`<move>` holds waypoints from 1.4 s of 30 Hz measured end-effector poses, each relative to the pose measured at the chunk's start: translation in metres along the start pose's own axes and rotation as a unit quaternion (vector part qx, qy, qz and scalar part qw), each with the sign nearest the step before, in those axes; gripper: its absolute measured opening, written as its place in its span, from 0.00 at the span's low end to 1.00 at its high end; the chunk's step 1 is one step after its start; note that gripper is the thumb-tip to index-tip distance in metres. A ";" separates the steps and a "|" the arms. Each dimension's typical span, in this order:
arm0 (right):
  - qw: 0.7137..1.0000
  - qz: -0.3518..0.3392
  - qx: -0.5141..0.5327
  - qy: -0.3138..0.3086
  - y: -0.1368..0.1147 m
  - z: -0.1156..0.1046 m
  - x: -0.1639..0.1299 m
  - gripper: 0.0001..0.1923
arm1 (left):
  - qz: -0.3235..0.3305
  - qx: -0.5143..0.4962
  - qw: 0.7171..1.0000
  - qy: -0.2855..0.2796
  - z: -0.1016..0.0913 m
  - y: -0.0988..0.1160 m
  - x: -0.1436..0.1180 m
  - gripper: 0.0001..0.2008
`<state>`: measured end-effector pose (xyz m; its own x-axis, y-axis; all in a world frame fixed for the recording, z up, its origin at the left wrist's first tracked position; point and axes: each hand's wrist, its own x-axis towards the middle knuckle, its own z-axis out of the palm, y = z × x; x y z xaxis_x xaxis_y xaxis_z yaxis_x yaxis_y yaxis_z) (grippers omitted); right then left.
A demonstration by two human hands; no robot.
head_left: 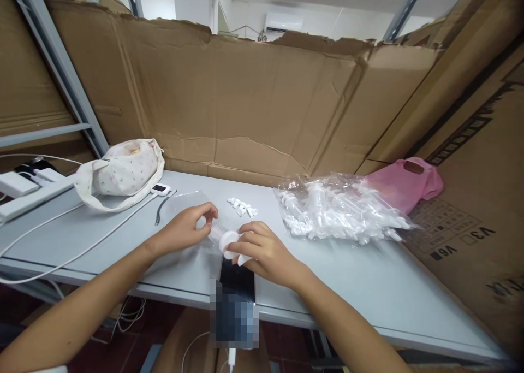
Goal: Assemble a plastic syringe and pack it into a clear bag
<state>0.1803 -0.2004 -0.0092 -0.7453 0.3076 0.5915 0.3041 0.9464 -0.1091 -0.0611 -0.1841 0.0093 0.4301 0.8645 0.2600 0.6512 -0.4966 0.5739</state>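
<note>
Left hand (186, 228): we pinch the clear tube (216, 232).
Right hand (262, 250): we pinch its white cap (228, 241) (phone (236, 280) just below).

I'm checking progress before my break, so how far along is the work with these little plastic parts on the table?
Early, by the look of it. No finished pile shows on the table. In hand: the left hand and right hand hold one clear tube with a white cap between them. Left: a few small white pieces lie loose behind the hands, and the clear bag of plastic parts looks full.
</note>
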 end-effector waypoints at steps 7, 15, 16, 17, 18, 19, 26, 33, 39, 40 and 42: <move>0.961 0.138 0.212 0.111 0.008 -0.007 -0.003 0.07 | 0.094 -0.089 0.985 -0.115 -0.019 0.003 -0.011 0.31; 0.866 0.259 0.390 0.177 0.011 -0.011 -0.005 0.13 | 0.190 -0.047 0.981 -0.013 -0.018 0.030 -0.013 0.08; 0.859 0.263 0.400 0.182 0.012 -0.012 -0.004 0.14 | 0.191 -0.051 0.980 -0.012 -0.020 0.035 -0.011 0.07; 0.854 0.266 0.407 0.184 0.012 -0.013 -0.004 0.15 | 0.190 -0.054 0.980 -0.013 -0.021 0.040 -0.010 0.05; 0.852 0.267 0.412 0.183 0.012 -0.015 -0.004 0.15 | 0.189 -0.058 0.980 -0.017 -0.023 0.046 -0.008 0.05; 0.852 0.267 0.415 0.176 0.013 -0.017 -0.004 0.15 | 0.190 -0.064 0.980 -0.020 -0.024 0.051 -0.007 0.04; 0.881 0.184 0.421 0.116 0.013 -0.030 -0.005 0.28 | 0.174 -0.084 0.980 -0.045 -0.032 0.080 0.011 0.03; 0.855 0.178 0.477 0.098 0.014 -0.030 -0.008 0.19 | 0.167 0.017 0.982 -0.083 -0.040 0.084 0.020 0.07; 0.817 0.225 0.509 0.149 0.010 -0.027 -0.005 0.10 | 0.149 0.025 0.976 -0.157 -0.034 0.077 0.022 0.12; 0.811 0.230 0.517 0.149 0.010 -0.026 -0.005 0.11 | 0.143 0.013 0.975 -0.169 -0.033 0.075 0.024 0.12; 0.801 0.241 0.528 0.148 0.011 -0.025 -0.005 0.13 | 0.132 -0.016 0.972 -0.194 -0.031 0.070 0.027 0.12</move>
<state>0.2020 -0.1944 0.0064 -0.4720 0.7730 0.4239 -0.2732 0.3289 -0.9040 -0.0235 -0.1933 0.0803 0.7876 0.6093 0.0924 0.4687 -0.6896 0.5520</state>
